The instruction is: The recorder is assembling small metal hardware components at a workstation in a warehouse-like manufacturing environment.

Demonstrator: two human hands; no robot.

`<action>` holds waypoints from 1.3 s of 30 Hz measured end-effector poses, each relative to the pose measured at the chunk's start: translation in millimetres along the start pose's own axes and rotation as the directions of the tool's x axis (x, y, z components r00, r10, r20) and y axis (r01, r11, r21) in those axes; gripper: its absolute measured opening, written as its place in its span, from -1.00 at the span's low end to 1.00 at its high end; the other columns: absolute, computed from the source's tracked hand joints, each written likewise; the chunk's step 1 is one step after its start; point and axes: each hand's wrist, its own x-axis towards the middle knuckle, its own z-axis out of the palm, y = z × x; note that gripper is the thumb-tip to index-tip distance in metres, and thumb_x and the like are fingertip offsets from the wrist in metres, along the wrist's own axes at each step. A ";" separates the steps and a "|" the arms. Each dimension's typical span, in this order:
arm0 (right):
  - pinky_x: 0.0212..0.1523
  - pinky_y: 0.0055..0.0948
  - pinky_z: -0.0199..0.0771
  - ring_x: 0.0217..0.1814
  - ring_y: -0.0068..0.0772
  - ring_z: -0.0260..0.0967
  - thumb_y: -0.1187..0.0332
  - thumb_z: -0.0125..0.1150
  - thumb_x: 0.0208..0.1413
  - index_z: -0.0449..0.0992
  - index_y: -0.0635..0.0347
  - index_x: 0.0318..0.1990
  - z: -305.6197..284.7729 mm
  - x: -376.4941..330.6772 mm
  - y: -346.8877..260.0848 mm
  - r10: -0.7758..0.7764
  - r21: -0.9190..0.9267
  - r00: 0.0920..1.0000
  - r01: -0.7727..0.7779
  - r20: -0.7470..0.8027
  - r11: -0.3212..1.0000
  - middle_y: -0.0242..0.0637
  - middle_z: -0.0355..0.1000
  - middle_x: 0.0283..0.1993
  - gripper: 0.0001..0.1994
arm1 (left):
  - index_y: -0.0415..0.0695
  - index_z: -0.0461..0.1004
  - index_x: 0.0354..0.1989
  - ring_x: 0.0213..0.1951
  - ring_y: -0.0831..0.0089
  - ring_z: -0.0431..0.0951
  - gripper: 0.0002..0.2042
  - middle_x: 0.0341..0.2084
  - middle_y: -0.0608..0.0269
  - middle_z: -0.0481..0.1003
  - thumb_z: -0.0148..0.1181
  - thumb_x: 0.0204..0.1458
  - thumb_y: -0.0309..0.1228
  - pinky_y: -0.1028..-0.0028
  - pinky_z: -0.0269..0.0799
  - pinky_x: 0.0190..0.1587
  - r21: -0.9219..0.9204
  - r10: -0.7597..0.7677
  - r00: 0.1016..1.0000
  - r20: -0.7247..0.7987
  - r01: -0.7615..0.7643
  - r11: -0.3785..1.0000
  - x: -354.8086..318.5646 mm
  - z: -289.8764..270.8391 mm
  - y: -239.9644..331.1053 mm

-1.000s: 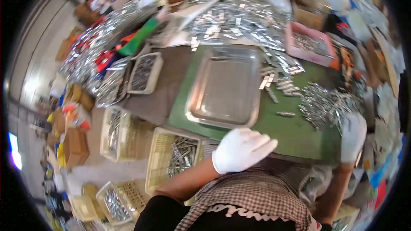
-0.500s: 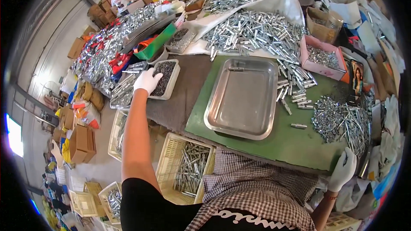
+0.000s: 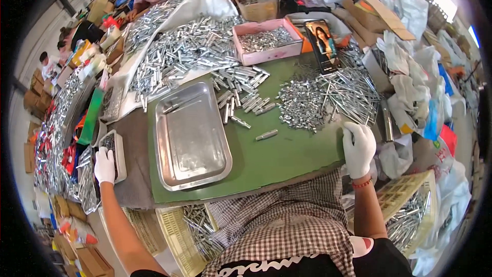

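Your left hand (image 3: 104, 166) has made the bigger move: a second ago it was in front of the metal tray (image 3: 192, 143), half a second ago it had reached the white tub (image 3: 121, 159) at the left of the table (image 3: 256, 166), and it is still there, fingers bent down over the small dark pieces (image 3: 109, 140). Whether that grip is pinching any of them you cannot tell from here, as the fingertips are hidden. Your right hand (image 3: 359, 149) was at the edge of the thin rods (image 3: 353, 95) a second ago; now it rests by the table's near right corner, just beside their lower ends, its fingers curled inward, with nothing clearly showing in the grip, so a small piece inside cannot be ruled out. Your view has also swung round, putting the tub near the left rim. For the work, this looks like a collecting step rather than a joining one, since your hands are well apart, at opposite ends of the table. Between them, one tube (image 3: 172, 108) lies in the far end of the tray, and another tube (image 3: 266, 135) lies alone on the green surface, near the heap of small metal bits (image 3: 300, 105).
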 end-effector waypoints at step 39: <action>-0.11 -0.23 0.49 -0.18 -0.11 0.50 0.46 0.33 0.11 0.63 0.11 -0.16 1.3 -4.4 4.4 -0.045 0.032 0.999 0.046 -0.031 0.998 -0.21 0.55 -0.24 -0.86 | 0.03 0.39 -0.42 -0.78 0.55 0.11 -0.65 -0.73 0.45 0.24 0.05 0.35 -0.03 0.51 -0.02 -0.74 -0.474 0.518 0.808 0.283 0.587 -0.656 8.9 -115.3 390.6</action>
